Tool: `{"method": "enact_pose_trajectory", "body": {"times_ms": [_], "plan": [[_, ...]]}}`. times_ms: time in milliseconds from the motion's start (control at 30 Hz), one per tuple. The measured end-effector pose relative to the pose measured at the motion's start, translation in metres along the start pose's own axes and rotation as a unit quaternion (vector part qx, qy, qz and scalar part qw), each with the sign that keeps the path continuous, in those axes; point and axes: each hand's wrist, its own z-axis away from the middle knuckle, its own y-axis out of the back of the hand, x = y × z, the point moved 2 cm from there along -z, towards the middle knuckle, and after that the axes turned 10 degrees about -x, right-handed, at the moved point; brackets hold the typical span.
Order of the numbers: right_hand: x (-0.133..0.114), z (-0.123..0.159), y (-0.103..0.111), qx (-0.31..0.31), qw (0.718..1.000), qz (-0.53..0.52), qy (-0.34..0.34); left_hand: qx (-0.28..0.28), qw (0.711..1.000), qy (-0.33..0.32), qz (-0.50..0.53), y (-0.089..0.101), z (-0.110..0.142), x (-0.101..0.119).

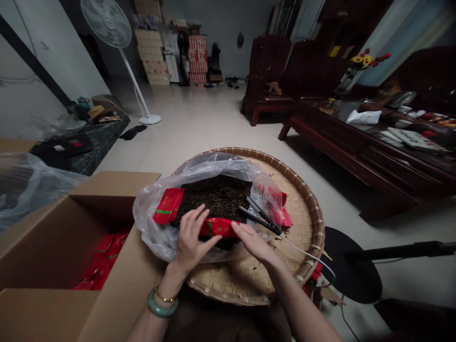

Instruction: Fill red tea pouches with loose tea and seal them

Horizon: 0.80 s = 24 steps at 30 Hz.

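Note:
Both hands hold one small red packet (218, 227) over a clear plastic bag (156, 223) full of dark loose tea leaves (217, 194). My left hand (192, 240) pinches the packet's left end, fingers curled round it. My right hand (251, 240) grips its right end. The bag rests on a round woven bamboo tray (302, 209) on my lap. Another red packet (168, 205) lies inside the bag at the left. A black hand-held sealing clamp (260, 218) with a white cord lies on the bag's right side, by more red packets (285, 216).
An open cardboard box (53, 237) at my left holds several red packets (103, 261). A black round stand base (352, 270) sits at the right on the floor. A dark wooden table (374, 152) with clutter, wooden chairs (270, 71), a standing fan (107, 23) and stacked boxes (160, 52) stand farther off.

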Motion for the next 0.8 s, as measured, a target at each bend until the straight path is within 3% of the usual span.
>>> {"method": "enact_pose_trajectory", "body": {"times_ms": [67, 167, 433, 567, 667, 800], "plan": [[0.0, -0.003, -0.003, -0.002, 1.0, -0.003, 0.0, -0.066, 0.986, -0.083, -0.132, 0.0, 0.001, 0.008], [0.0, -0.008, -0.009, -0.02, 1.0, 0.001, -0.004, -0.116, 0.966, -0.115, -0.202, 0.001, 0.001, 0.011], [-0.009, -0.003, -0.014, -0.057, 0.998, 0.026, -0.014, -0.111, 0.972, -0.1, -0.18, 0.004, 0.006, 0.001], [-0.016, -0.003, 0.012, 0.039, 0.999, 0.032, 0.018, -0.072, 0.988, -0.058, -0.126, 0.012, 0.005, -0.008], [-0.016, -0.015, 0.029, 0.103, 0.976, 0.189, 0.033, -0.038, 0.997, -0.014, -0.068, 0.018, 0.004, -0.017], [-0.01, -0.044, 0.021, -0.057, 0.893, 0.446, -0.006, -0.011, 0.998, 0.053, -0.012, 0.022, 0.006, -0.025]]}}
